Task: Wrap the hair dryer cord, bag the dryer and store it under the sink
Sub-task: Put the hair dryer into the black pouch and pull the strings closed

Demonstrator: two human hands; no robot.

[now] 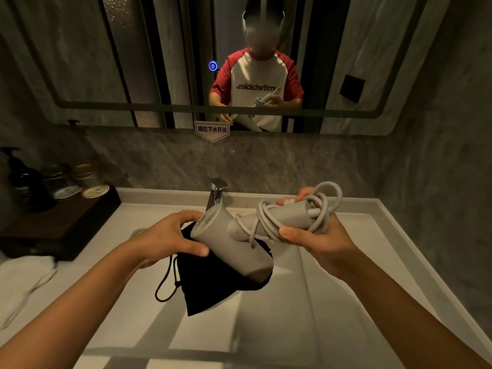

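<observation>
A grey hair dryer [234,243] hangs over the white sink, its barrel pointing down into the mouth of a black drawstring bag [213,286]. Its grey cord [306,209] is coiled around the handle. My right hand [316,235] grips the handle and the coiled cord together. My left hand [167,235] holds the bag's rim open, with its thumb and fingers around the barrel's upper end. The bag's drawstring [166,280] dangles at the left.
A chrome faucet [217,191] stands behind the dryer at the back of the sink [306,302]. A dark wooden tray [61,225] with bottles and jars sits at left. A white towel [24,278] lies on the counter. The mirror [186,49] above reflects a person.
</observation>
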